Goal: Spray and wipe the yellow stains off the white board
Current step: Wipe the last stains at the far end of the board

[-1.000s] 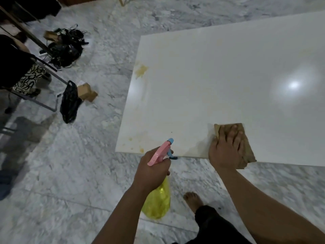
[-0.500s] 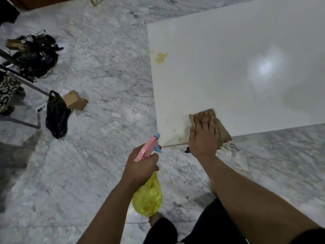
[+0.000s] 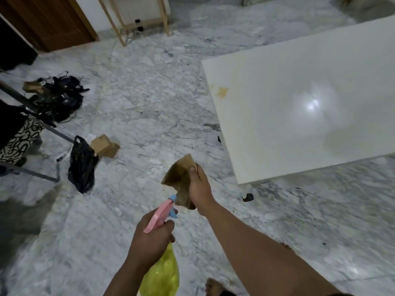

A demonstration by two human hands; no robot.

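Note:
The white board (image 3: 299, 124) lies flat on the marble floor at the right. A yellow stain (image 3: 221, 92) marks it near its left edge, with a fainter smear (image 3: 333, 142) toward its near edge. My right hand (image 3: 199, 186) holds a brown cloth (image 3: 179, 178) in the air, off the board and left of its near corner. My left hand (image 3: 149, 238) grips a spray bottle (image 3: 162, 272) with a yellow body and a pink trigger head, low in the middle, its nozzle just below the cloth.
A black plastic bag (image 3: 82, 164) and a cardboard box (image 3: 104, 145) sit on the floor at the left, beside a metal frame (image 3: 40, 122). A heap of black cables (image 3: 61, 99) lies further back. A small dark object (image 3: 248, 197) rests near the board's corner. My bare foot (image 3: 213, 286) shows below.
My right hand has lifted the cloth off the board's near edge and drawn it left, over the floor. The view has swung, so the board sits further right.

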